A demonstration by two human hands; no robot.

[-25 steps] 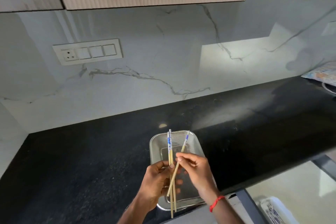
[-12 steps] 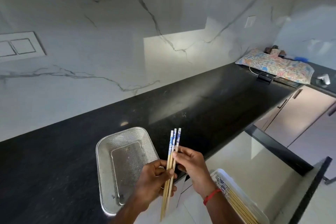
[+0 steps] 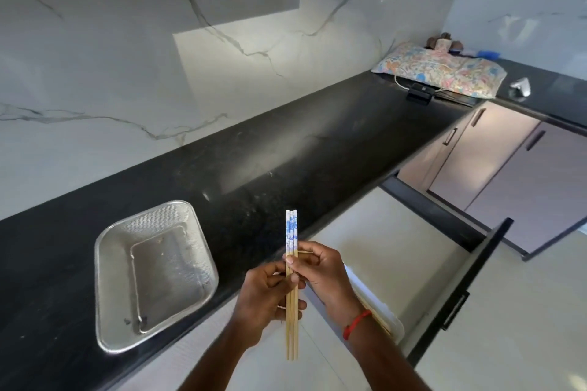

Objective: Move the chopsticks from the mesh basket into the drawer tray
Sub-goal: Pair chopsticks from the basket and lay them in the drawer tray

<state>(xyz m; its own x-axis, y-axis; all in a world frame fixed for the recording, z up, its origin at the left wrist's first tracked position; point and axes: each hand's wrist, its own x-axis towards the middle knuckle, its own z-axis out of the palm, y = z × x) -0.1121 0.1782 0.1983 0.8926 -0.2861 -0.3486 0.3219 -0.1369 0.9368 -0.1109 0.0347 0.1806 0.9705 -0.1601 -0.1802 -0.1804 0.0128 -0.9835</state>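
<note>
The chopsticks form a bundle of 3 pale wooden sticks with blue-and-white patterned upper ends, held upright and parallel, side by side and touching. The bundle sits to the right of the mesh basket, clear of it, above the front edge of the black table. The left hand closes its grip around the middle of the bundle, thumb on the near side and fingers curled behind. The right hand pinches the same bundle just above the left hand, with thumb and fingertips closed on the sticks directly below the patterned section. A red cord circles the right wrist. The mesh basket rests on the table, near its front edge, and holds no chopsticks; only a few small dark specks show on its floor. To the right of the basket, below the table edge, the drawer stands pulled out, with a pale lined floor and a dark front panel. The white drawer tray lies inside the drawer, just right of the right wrist and largely hidden by it; wooden sticks show in the tray. At the far right end of the table, well apart from the basket, lies a floral patterned cloth.
</note>
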